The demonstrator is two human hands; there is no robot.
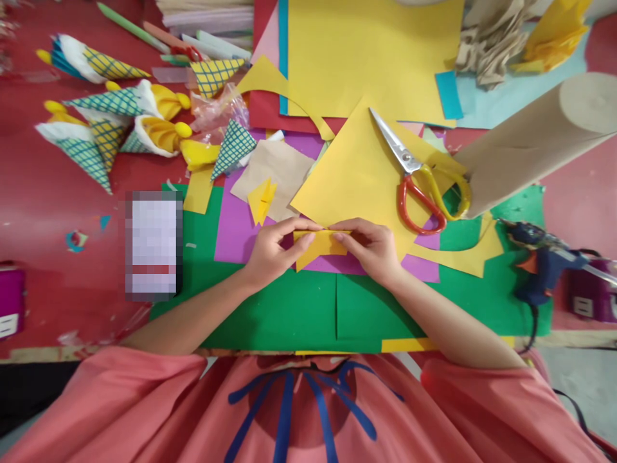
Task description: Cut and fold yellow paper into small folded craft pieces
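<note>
From where I stand, the folded yellow paper (328, 244) sits mid-frame, right between the left hand (277, 254) and the right hand (375, 252). Its long axis runs across the picture from one hand to the other, so neither is clearly nearer. Both have hold of it, thumbs against the near face and fingertips meeting along the straight upper edge; a loose flap points down the frame.

Beneath are a purple sheet (235, 235) and a wide green sheet (279, 318) over the red tabletop (29, 212). Just above the hands, a large yellow sheet (337, 177) carries the scissors (407, 161), tips toward the upper left, handles nearer the right hand. Patterned cones (107, 101) crowd the upper left; a brown paper roll (533, 145) leans across the upper right, with a glue gun (544, 269) below it.
</note>
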